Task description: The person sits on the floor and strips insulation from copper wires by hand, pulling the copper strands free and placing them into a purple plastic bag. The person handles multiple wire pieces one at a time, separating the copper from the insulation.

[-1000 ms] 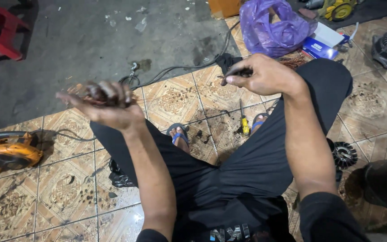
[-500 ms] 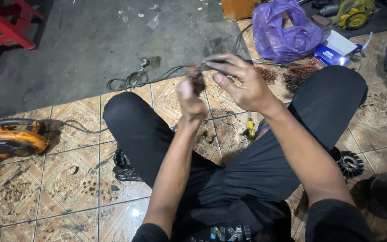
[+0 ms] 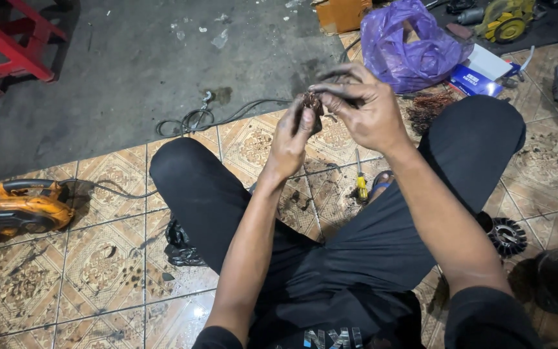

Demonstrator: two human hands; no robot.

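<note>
Both hands are seen raised together above the lap of a person seated cross-legged on a patterned tile floor (image 3: pixel 98 271). The left hand (image 3: pixel 292 139) is closed, fingers curled and thumb pressed up, around a small brown copper-wound part (image 3: pixel 311 102), which is held at the fingertips between the two hands. The right hand (image 3: pixel 363 106) is half closed over the same part from the far side: thumb and forefinger are pinched at it, the other fingers are arched loosely above. Whether the right fingertips grip the part itself or a strand of wire on it cannot be told. Just below the hands, between the knees, a small yellow-handled screwdriver (image 3: pixel 361 184) is lying on the tiles. Beyond the right hand a purple plastic bag (image 3: pixel 408 45) is sitting, with a tangle of loose copper wire (image 3: pixel 431 106) near it on the floor. Beyond the left hand a black cable (image 3: pixel 227 117) is coiled where tile meets bare concrete. Well apart to the left of the left hand, an orange power tool (image 3: pixel 17 213) is lying on its side. Low beside the right forearm, a black finned round part (image 3: pixel 507 236) is resting on the tiles.
</note>
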